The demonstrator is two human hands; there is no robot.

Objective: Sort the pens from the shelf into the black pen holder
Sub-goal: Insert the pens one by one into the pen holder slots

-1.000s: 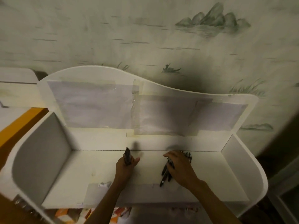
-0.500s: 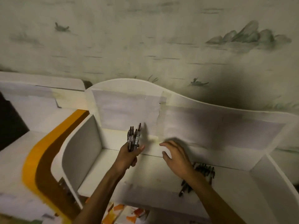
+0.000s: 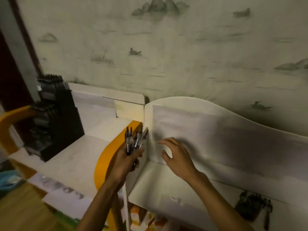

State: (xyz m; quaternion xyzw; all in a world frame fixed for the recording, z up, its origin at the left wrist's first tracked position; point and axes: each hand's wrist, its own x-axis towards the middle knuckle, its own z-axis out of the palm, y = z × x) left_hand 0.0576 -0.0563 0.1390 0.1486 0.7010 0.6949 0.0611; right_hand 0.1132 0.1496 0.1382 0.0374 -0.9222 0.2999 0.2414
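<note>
Gripping: the left hand's fingers (image 3: 139,151) are curling round a bundle of pens (image 3: 134,140), thumb side up, tips pointing upward.
Left hand: the left hand (image 3: 125,162) is holding the bundle just left of the white shelf's (image 3: 166,185) left side wall, over the orange edge band (image 3: 106,157).
Right fingers: the right hand's fingers (image 3: 168,141) are spreading apart and bending loosely, holding nothing.
Right hand: the right hand (image 3: 178,159) is hovering inside the shelf, near its left back corner, palm turned toward the left hand.
Bundle of pens: dark barrels with white labels are fanning slightly above the fist; the exact count is too blurred to tell.
Remaining pens: a dark pile of pens (image 3: 251,207) is lying on the shelf floor, far to the right of both hands, with one pen (image 3: 268,215) lying just beside it.
Black pen holder: the black pen holder (image 3: 55,117) is standing well to the left of the shelf, on the lower white worktop (image 3: 71,157), with stepped tiers already showing rows of dark pens.
Backdrop: pale wallpaper (image 3: 166,55) with painted hills and boats is rising behind the shelf.
Lower left: a blue object (image 3: 8,180) is showing at the frame edge, too blurred to name.
</note>
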